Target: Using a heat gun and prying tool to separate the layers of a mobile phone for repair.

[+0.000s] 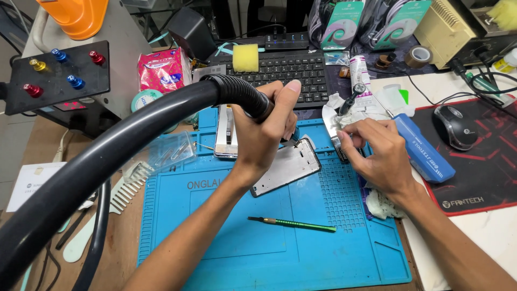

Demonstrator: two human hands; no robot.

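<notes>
A: Near edge of the blue mat (226, 253) first. What's noted?

B: A thin green-handled tool (293, 223) is laid flat, near-centre of mat, apart from both hands. Mat is rubbery, w/ moulded trays and a dotted grid toward its right edge – likely so small parts are kept from rolling.

A: Hands?

B: Left hand (264, 132) is wrapped tight round the handle of a hot-air wand (253, 99); thumb is stuck up. Ribbed black hose (107, 156) is looped off over mat's left edge. Nozzle is pointed down at top corner of a flat metal phone frame (286, 167), which is lying tilted at mat centre – held close, probably for heat on one spot.

A: Right hand?

B: Right hand (377, 151) is curled, fingertips pinched over a dark-edged strip piece (336, 137) at mat's right edge; exact grip can't be told. White crumpled wipes (379, 205) are tucked beneath the wrist.

A: Farther back?

B: A white phone panel (226, 134) at mat's far edge, clear plastic box (171, 151) at far-left corner. Beyond: black keyboard (285, 70) w/ yellow sponge (245, 57).
</notes>
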